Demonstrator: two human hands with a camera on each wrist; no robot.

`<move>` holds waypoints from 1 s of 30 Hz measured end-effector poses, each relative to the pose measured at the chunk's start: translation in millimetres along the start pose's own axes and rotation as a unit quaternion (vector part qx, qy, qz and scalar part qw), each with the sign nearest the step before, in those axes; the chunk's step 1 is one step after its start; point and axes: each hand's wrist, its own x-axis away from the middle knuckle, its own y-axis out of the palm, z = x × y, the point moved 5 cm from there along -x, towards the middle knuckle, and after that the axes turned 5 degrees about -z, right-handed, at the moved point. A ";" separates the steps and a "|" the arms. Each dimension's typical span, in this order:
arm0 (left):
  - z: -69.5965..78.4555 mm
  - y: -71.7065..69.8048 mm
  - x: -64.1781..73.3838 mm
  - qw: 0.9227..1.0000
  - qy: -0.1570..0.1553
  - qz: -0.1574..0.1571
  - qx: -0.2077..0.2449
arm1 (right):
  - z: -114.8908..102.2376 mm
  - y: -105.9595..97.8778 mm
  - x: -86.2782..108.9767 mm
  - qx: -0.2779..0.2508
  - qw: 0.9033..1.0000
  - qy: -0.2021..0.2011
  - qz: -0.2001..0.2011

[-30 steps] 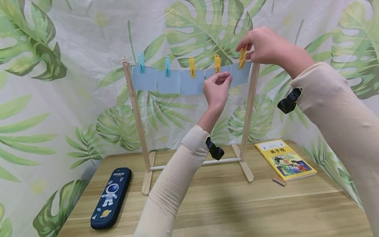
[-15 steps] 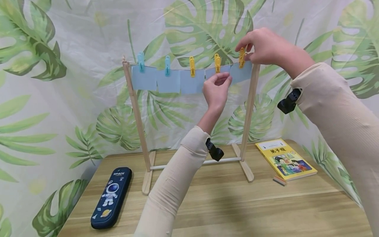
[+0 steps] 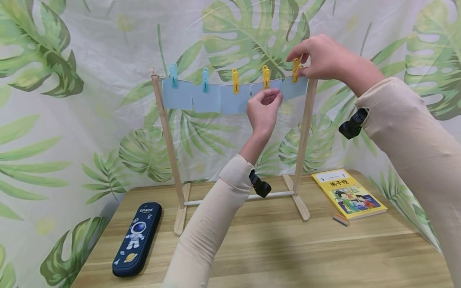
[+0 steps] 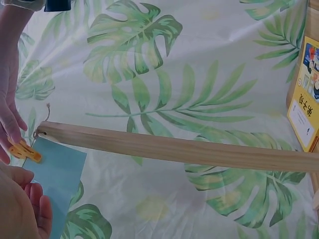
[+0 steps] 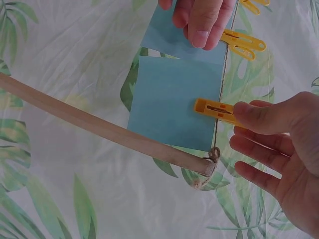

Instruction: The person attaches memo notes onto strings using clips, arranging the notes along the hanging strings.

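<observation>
My right hand is at the string's right end, thumb and fingertips on the handles of a yellow clothespin. That clothespin sits over the top edge of the last light blue paper square, beside the knot on the wooden post. Lower and further left, my left hand has loosely bent fingers in front of the neighbouring blue paper. Another yellow clothespin is just above its fingertips. In the left wrist view, both hands are close to the right-hand clothespin.
More blue squares hang along the string under blue clothespins and a yellow clothespin. The wooden stand has flat feet. A dark pencil case lies left, a yellow book and a small striped block right.
The string and papers have risen slightly, and the right-hand clothespin stands more upright. Both hands stay almost in place.
</observation>
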 end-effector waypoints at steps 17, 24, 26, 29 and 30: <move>-13.5 -41.2 20.6 0.999 0.035 -0.003 0.003 | -1.5 2.2 23.2 -0.060 0.996 -0.010 0.072; -40.3 -87.5 41.8 0.998 0.058 0.015 -0.035 | -11.3 21.7 52.9 -0.117 0.973 -0.054 0.189; -53.6 -100.3 48.6 0.997 0.056 0.021 -0.051 | -12.8 35.4 61.1 -0.138 0.965 -0.062 0.214; -77.3 -117.7 57.8 0.995 0.050 0.028 -0.085 | -15.1 66.3 70.3 -0.161 0.955 -0.073 0.240; -85.4 -122.9 60.8 0.993 0.048 0.029 -0.099 | -15.2 80.0 72.1 -0.167 0.952 -0.073 0.244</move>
